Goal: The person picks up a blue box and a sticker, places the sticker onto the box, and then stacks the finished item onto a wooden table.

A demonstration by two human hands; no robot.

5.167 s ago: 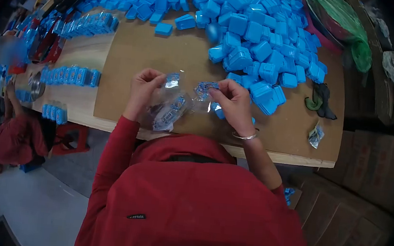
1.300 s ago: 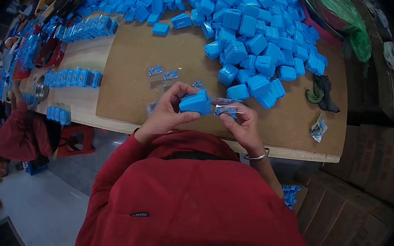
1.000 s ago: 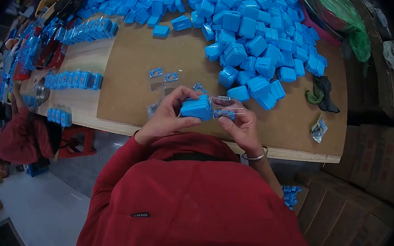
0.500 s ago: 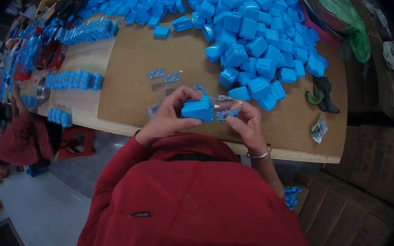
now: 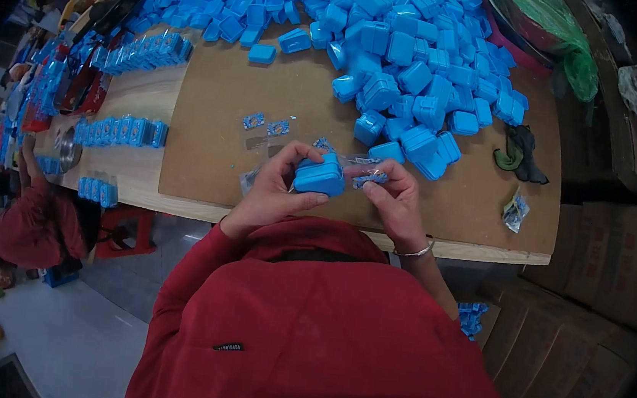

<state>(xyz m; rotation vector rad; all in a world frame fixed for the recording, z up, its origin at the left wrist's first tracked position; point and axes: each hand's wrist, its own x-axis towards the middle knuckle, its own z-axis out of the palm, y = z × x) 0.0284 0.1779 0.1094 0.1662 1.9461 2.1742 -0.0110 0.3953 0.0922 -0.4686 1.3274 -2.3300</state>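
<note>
My left hand (image 5: 271, 193) is wrapped round a small blue plastic box (image 5: 319, 176), held just above the front of the table; it may be more than one box stacked. Close beside it, my right hand (image 5: 396, 205) pinches a clear plastic bag with a blue printed header (image 5: 369, 178), its film reaching towards the box. Part of the bag is hidden by my fingers. Beyond my left hand lie flat bags with blue printed headers (image 5: 278, 127) on the brown board (image 5: 216, 151).
A big heap of blue boxes (image 5: 402, 46) covers the back. Rows of packed boxes (image 5: 122, 131) stand at left. A dark cloth (image 5: 522, 153) and a crumpled packet (image 5: 515, 210) lie at right, above cartons (image 5: 597, 256). Another person in red (image 5: 40, 226) sits at far left.
My right hand has shifted slightly left, and the bag's film now lies lower, nearer the box. My left hand stays in place with the box.
</note>
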